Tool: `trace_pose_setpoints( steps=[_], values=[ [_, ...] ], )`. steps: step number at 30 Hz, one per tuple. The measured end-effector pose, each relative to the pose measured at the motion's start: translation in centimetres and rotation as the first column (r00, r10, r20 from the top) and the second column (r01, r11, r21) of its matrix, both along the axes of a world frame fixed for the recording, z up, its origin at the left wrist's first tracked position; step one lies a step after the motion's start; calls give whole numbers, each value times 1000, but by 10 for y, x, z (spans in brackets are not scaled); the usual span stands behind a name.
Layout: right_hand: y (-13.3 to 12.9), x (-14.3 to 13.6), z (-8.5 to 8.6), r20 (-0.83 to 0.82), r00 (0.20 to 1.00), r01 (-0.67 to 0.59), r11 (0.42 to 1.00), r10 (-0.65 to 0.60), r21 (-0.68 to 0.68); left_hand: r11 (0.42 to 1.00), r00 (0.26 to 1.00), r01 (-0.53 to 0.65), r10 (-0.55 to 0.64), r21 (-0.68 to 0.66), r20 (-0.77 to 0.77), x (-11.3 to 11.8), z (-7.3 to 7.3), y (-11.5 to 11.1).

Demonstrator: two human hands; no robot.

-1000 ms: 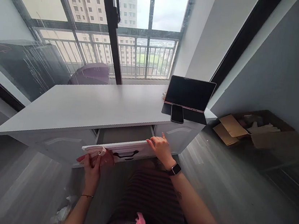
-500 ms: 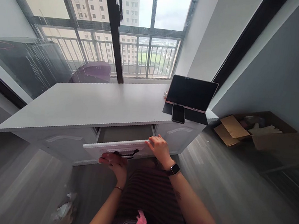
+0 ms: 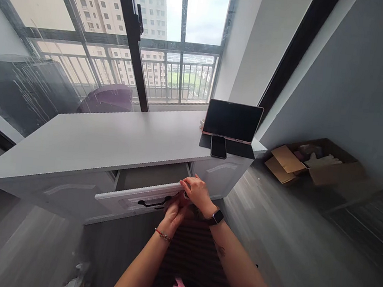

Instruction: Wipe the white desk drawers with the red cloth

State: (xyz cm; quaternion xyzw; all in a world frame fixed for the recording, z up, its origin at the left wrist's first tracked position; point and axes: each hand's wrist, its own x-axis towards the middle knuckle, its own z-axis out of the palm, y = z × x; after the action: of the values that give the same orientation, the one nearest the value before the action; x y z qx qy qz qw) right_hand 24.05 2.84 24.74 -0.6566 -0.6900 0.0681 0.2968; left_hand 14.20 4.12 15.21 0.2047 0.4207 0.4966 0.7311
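Note:
A drawer (image 3: 152, 176) stands pulled out from the middle of the white cabinet (image 3: 115, 136). Its white front carries a dark curved handle (image 3: 154, 202). My right hand (image 3: 196, 191) grips the top edge of the drawer front near its right end. Just below it, my left hand (image 3: 175, 209) is raised against the right part of the front, beside the handle's right end. A reddish cloth-like thing shows at its fingers, partly hidden, and seems to be held there. A watch is on my right wrist.
A tablet (image 3: 232, 121) stands on the cabinet's right end, with a phone (image 3: 219, 147) lying before it. An open cardboard box (image 3: 334, 172) sits on the floor at the right. A metal-framed thing is at the far right edge. Crumpled plastic (image 3: 74, 283) lies at lower left.
My left hand has moved right along the drawer front, from the handle's left end to near my right hand. The right hand still holds the edge. The view has shifted slightly.

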Motion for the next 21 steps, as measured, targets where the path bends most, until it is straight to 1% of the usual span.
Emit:
trace_pose_setpoints(
  steps=[2,4,6,8,10,12,15,16,18,21],
  values=[
    [1,0,1,-2,1000,7,1000,-7,-15,994,991,76,-67,-78,118,-3,17,2],
    [1,1,1,-1,1000,11,1000,-11,-25,972,965,190,-158,-139,209,-12,33,4],
    [2,1,1,3,1000,11,999,-11,-30,955,948,267,-236,-133,212,-26,45,6],
    [3,2,1,9,1000,7,999,-6,-40,948,943,309,-296,-70,154,-44,53,9],
    [4,3,0,12,1000,4,999,-4,-50,939,936,342,-343,26,75,-65,56,11],
    [5,4,-1,14,1000,6,999,-5,-51,914,924,381,-380,140,-36,-87,57,13],
    [5,5,-3,12,1000,8,999,-7,-31,862,902,423,-373,279,-217,-120,55,14],
    [4,5,-4,7,1000,8,1000,-8,-21,852,896,427,-355,302,-267,-132,54,15],
    [4,5,-5,-11,1000,4,1000,-4,-2,854,896,400,-288,332,-339,-155,52,16],
    [3,3,-7,-25,1000,10,1000,-9,18,891,905,308,-166,333,-391,-193,45,18]
  ],
)
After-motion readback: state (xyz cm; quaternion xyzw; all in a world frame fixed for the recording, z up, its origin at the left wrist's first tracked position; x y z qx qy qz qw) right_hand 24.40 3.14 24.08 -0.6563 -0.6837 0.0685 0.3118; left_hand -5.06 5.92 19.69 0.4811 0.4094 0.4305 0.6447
